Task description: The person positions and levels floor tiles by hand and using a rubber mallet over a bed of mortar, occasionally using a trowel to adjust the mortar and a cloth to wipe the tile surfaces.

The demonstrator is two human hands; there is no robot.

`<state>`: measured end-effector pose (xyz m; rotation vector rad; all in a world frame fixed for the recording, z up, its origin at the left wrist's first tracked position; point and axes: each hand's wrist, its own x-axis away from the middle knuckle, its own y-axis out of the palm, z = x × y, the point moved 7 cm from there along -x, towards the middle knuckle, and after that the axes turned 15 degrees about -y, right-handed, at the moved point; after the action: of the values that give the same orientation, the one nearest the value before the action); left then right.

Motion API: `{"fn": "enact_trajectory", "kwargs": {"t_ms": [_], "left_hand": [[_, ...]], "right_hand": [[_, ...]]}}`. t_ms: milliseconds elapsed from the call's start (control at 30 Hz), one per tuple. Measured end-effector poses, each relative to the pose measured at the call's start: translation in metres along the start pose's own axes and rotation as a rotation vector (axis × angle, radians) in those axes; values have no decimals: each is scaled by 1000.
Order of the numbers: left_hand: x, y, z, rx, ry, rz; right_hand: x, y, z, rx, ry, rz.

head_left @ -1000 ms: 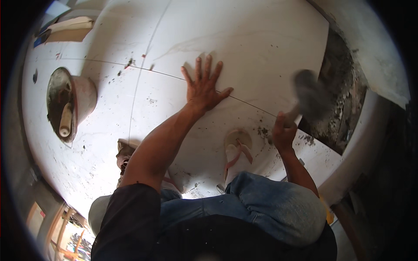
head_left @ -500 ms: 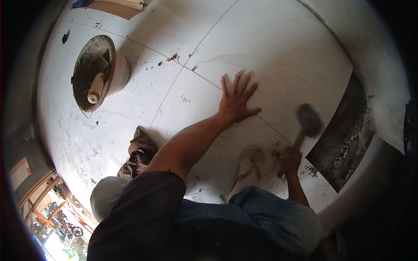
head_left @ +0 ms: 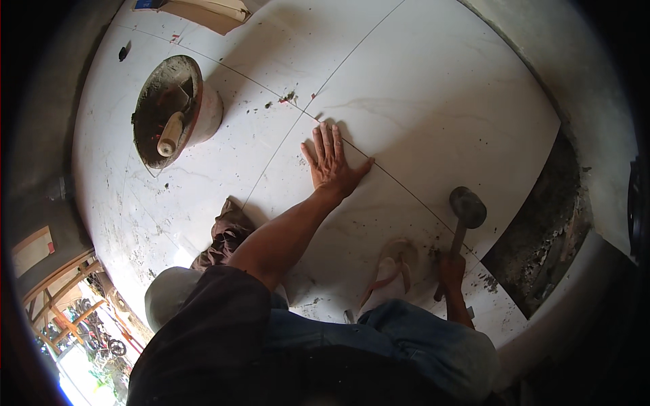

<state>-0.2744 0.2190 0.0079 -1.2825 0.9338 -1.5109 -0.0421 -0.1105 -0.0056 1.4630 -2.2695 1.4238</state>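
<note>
My left hand (head_left: 332, 164) lies flat with fingers spread on a large white marbled floor tile (head_left: 298, 183), close to the seam where the tiles meet. In my right hand (head_left: 451, 272) is the handle of a mallet (head_left: 468, 207) with a dark, rounded head. That head is over the tile on the far side of the seam; whether it touches the surface I cannot tell. Between my hands, nearer to me, is a pale sandal (head_left: 405, 260) on my foot. A crumpled brown cloth (head_left: 229, 233) lies left of my left forearm.
At the left stands a mortar-smeared bucket (head_left: 211, 114) holding a wooden-handled trowel (head_left: 171, 135). A rough, untiled strip (head_left: 548, 227) runs along the wall (head_left: 596, 115) at right. Cardboard (head_left: 217, 13) lies at the far left. Mortar crumbs (head_left: 288, 97) dot the tiles near the seam crossing.
My left hand has shifted left along the seam toward the tile crossing. The mallet head, blurred before, is now sharper and a little nearer to me. The whole view has shifted slightly.
</note>
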Motion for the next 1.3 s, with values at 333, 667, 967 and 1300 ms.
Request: {"fn": "enact_trajectory", "kwargs": {"t_ms": [333,667,967,1300], "left_hand": [[18,27,34,0,113,89],[148,95,204,-68,987,-115],[165,102,225,-234,1115,-268],[165,98,241,-304,1062,-190]], "right_hand": [[14,-26,-22,-43,-57,217],[18,-112,-14,-193,49,475],[7,-127,33,-91,-33,457],[-42,-160,49,120,-149,279]]}}
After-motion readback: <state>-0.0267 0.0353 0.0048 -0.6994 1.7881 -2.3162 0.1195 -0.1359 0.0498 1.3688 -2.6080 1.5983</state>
